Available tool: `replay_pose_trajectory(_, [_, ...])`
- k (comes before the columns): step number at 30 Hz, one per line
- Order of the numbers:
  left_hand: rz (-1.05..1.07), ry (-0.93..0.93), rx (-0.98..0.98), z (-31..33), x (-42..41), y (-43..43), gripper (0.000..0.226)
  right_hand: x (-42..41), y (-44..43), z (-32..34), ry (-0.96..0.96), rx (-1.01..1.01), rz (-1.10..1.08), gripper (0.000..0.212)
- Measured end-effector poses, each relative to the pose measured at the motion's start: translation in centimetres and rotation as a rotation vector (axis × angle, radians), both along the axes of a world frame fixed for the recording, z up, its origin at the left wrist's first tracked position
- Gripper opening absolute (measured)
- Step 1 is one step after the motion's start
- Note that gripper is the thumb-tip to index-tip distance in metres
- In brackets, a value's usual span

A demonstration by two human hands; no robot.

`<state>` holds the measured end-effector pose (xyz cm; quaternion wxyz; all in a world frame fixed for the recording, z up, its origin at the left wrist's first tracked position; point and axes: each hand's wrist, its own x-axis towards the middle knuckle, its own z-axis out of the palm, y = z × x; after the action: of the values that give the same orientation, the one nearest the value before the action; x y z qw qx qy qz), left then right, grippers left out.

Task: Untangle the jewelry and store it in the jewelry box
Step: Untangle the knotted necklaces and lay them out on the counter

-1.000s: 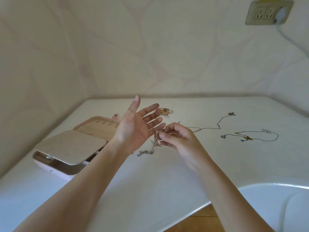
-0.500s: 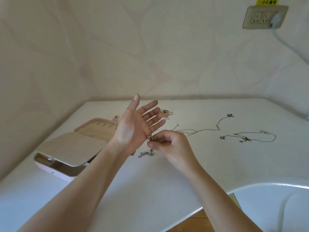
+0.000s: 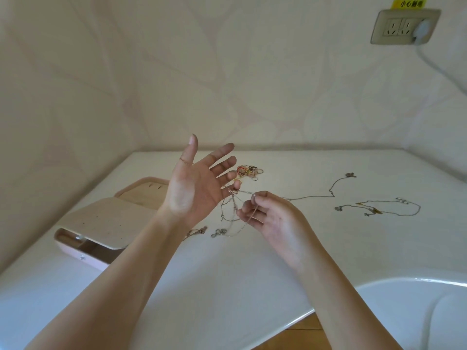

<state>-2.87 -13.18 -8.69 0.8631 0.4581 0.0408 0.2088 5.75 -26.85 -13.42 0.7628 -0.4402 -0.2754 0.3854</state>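
My left hand is raised over the white table, palm up and fingers spread, with a thin silver chain hanging from its little finger. My right hand pinches the same chain just to the right and holds it taut above the table. The chain's loose end trails on the tabletop below. A pink jewelry box lies open at the left, its inner tray swung out. A tangled pile of rings and gold pieces sits behind my left fingers.
Two untangled necklaces lie to the right: a long silver one and a gold-and-silver one. A wall socket with a plug and cord is at the upper right. A white basin rim curves at the lower right.
My right hand has drawn away from the left palm to the right, pulling the chain out between the hands. The left hand stays raised and spread.
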Motion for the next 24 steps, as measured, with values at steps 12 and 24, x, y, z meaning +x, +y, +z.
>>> replay_pose_trajectory(12, [0.055,-0.019,-0.075,-0.4,-0.2,1.0,0.078,0.7,-2.0,1.1,-0.22,-0.183,-0.034,0.019])
replay_pose_trajectory(24, [0.06,0.336,0.332,-0.9,0.2,1.8,0.076,4.5,-5.5,3.7,-0.393,-0.241,-0.255,0.017])
